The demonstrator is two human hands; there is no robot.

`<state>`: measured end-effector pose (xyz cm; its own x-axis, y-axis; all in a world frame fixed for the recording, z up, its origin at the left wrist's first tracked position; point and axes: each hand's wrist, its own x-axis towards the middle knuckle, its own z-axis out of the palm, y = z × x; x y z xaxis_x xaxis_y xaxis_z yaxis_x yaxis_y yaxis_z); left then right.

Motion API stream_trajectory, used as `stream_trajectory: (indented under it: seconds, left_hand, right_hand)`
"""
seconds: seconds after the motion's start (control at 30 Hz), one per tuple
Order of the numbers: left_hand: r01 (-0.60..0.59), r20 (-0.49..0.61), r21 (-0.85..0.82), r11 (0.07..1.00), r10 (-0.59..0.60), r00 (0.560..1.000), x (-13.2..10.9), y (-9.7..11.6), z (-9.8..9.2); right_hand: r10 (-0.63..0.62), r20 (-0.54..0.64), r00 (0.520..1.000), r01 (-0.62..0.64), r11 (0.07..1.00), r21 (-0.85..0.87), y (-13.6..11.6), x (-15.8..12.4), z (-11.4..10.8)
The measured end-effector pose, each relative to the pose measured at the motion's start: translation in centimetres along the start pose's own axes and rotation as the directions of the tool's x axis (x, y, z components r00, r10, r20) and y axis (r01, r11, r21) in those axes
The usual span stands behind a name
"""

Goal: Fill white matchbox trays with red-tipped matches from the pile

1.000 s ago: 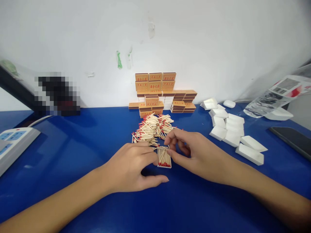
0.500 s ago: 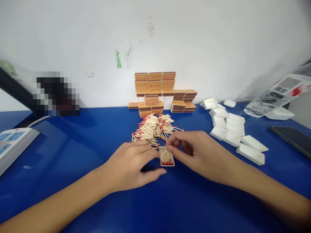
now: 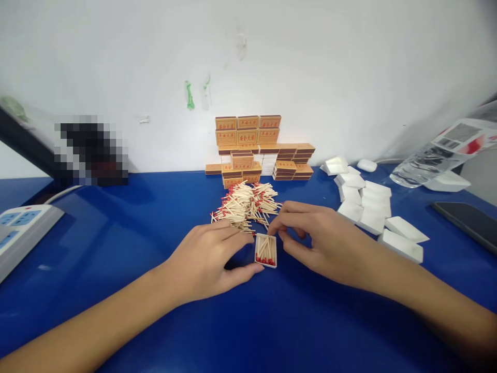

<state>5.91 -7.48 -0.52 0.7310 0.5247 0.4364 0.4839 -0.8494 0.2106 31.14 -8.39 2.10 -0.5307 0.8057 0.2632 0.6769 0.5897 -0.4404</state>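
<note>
A small white tray (image 3: 275, 261) on the blue table holds several matches (image 3: 265, 249), their red heads toward me. My left hand (image 3: 213, 259) touches the tray's left side, thumb at the near left corner and index finger near the far left one; it grips nothing. My right hand (image 3: 318, 241) is just right of the tray, its thumb and index finger apart, with nothing visible between them. Beyond both hands lies a loose heap of red-headed matches (image 3: 244, 204).
Stacked matchboxes (image 3: 247, 137) stand against the wall. White empty trays (image 3: 373, 217) lie at the right, near a clear bottle (image 3: 419, 160), a white case (image 3: 367, 165) and a dark phone (image 3: 466, 223). A power strip (image 3: 31, 233) is at the left.
My right thumb and fingers have moved off the tray's far edge to the right. My left thumb has come in to the near left corner, and the tray has turned slightly.
</note>
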Motion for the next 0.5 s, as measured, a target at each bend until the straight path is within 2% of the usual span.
stream_trajectory:
  seconds: [0.2, 0.5]
  left_hand:
    - [0.001, 0.015, -0.010, 1.000, -0.001, 1.000, 0.19, 0.11, -0.11]
    - [-0.001, 0.010, -0.008, 1.000, 0.001, 1.000, 0.16, 0.28, -0.22]
  right_hand:
    - [-0.058, 0.134, 0.989, 0.058, 0.998, 0.003, -0.18, -0.14, 0.40]
    - [-0.035, 0.169, 0.985, 0.035, 0.999, 0.002, -0.14, -0.15, 0.39]
